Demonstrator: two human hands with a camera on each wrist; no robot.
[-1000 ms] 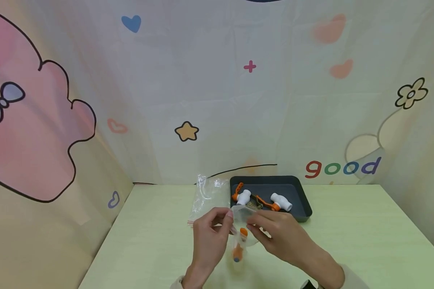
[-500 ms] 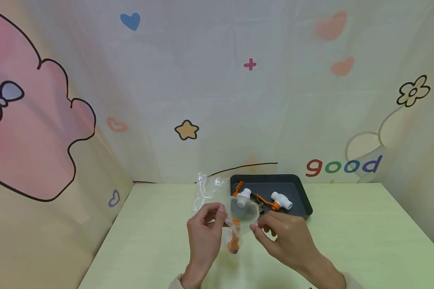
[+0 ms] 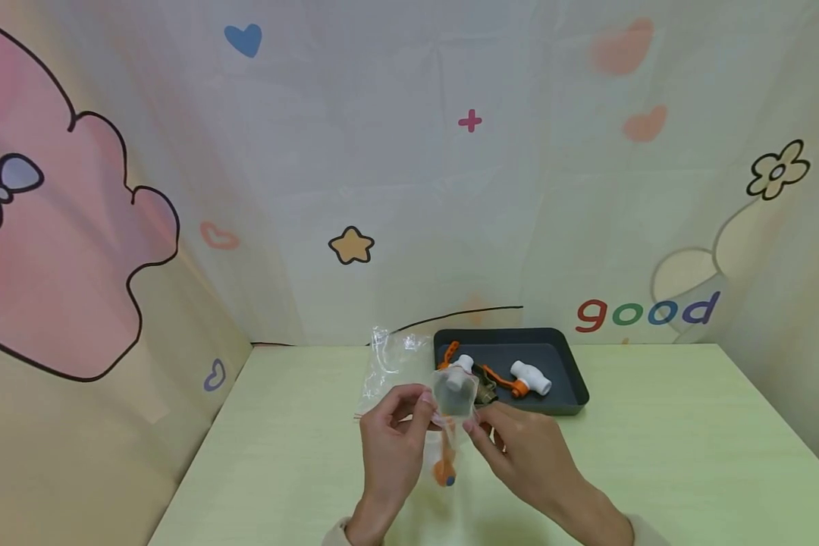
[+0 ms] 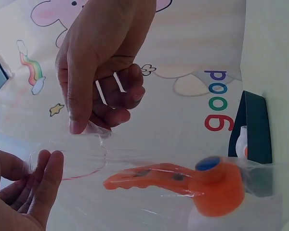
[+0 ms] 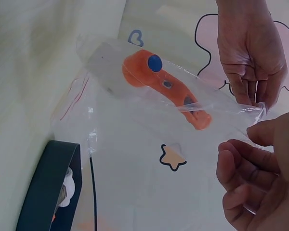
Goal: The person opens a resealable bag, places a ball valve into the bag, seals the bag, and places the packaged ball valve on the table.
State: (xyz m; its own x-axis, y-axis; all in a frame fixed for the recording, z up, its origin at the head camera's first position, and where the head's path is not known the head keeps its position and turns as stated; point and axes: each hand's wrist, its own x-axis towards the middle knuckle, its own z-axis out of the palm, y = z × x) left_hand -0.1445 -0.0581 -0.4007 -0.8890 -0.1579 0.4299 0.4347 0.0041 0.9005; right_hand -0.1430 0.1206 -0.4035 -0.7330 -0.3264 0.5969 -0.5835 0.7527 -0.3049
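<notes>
1. Left hand (image 3: 396, 436): thumb and fingers pinched on the left edge of a clear bag (image 3: 455, 399), close to its mouth.
2. Right hand (image 3: 527, 455): thumb and forefinger pinched on the right edge of the same bag; the remaining fingers curled in.
3. Clear bag: held up between the two hands, above the table (image 3: 273, 462) and on the near side of the tray; mouth uppermost and spread to a rounded shape, with a red line along it.
4. Orange part (image 4: 219, 192): one, inside the held bag, well below the mouth; slim toothed arm directed toward the mouth, thick end with a blue disc (image 5: 155, 63) lowermost.
5. Dark tray (image 3: 494, 353): rectangular, raised rim, at the far edge of the table, beyond the hands.
6. White fitting with orange handle (image 3: 531, 379): in the tray, right of the others.
7. Second white fitting (image 3: 464, 362): also orange-handled, at the tray's left; partly seen through the held bag.
8. Brass-coloured fitting (image 3: 486, 390): in the tray, between the white ones; partly hidden.
9. Flat clear bag (image 3: 394, 362): on the table, just left of the tray.
10. Backdrop cloth (image 3: 409, 174): behind the table, printed with hearts, a star and the word "good".
</notes>
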